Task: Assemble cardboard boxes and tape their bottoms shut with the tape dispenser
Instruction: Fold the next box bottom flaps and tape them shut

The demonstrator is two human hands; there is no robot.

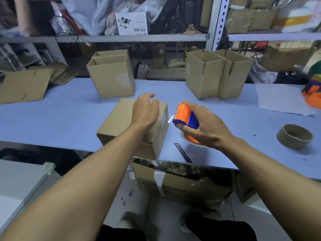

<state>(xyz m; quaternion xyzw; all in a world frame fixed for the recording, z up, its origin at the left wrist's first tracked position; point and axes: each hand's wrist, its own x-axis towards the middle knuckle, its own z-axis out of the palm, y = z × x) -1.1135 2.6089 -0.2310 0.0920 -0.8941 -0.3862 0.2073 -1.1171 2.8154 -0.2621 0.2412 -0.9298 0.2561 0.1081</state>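
Cardboard box (pixel 121 122) on desk (pixel 52 122): left hand (pixel 145 113) spread flat atop; right hand (pixel 206 127), beside box, grips tape dispenser (pixel 185 116). Press down firmly, keeping tape taut.

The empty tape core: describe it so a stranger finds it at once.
Start at the blue table and go to its near right part, right of the right hand. The empty tape core lies there alone: a bare brown cardboard ring, unlike the square boxes.
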